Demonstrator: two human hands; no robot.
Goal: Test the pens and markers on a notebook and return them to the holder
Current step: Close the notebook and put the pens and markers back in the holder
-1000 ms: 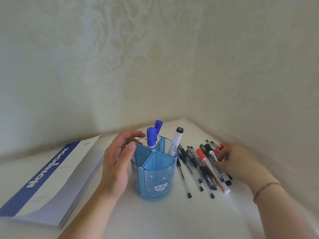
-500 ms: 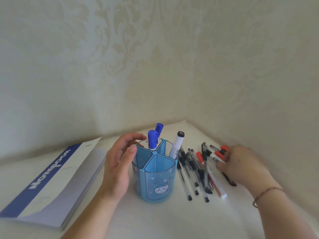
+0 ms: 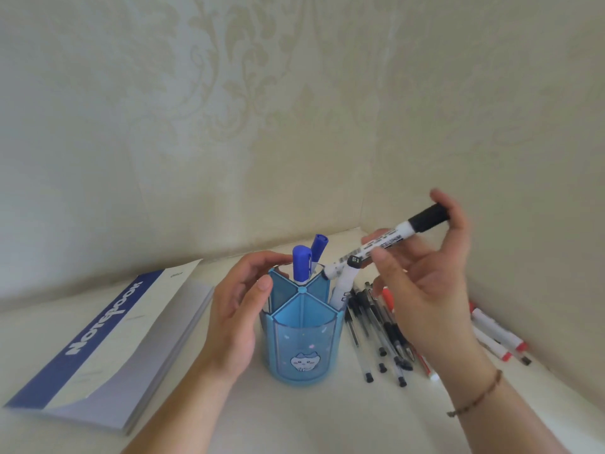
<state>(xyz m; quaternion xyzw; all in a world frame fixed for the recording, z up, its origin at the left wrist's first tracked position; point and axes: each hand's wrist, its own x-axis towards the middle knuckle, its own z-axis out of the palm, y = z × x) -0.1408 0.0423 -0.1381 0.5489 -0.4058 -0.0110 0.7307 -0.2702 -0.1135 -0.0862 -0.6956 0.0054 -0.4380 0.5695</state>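
Right, your right hand [image 3: 429, 290] is up off the table [image 3: 294, 417] with a black-capped marker [image 3: 389, 242] pinched between thumb and fingertips, the black cap pointing up and away toward the right wall, the other end slanting down to the far rim of the blue holder [image 3: 302, 335]. That lower end sits right at the top of the back-right compartment, crossing just above the white marker [image 3: 343, 285] already leaning there (whether the two touch, you can't tell from here). Your left hand [image 3: 237, 309] cups the holder's left side, fingers relaxed and curved around the rim, thumb beside the wall; it steadies rather than grips, and contact with the plastic isn't plain. Two blue-capped markers [image 3: 302, 263] stand upright in the rear compartments, one just behind the other. The front compartment, the one with the little cat face, faces you. To the right of the holder, a row of black pens [image 3: 370, 326] lies on the table, partly hidden under your right wrist, and a few red-capped markers [image 3: 497, 335] lie further right, near the wall. The notebook [image 3: 108, 335] lies closed at the left, well apart from the holder, blue band and title showing.
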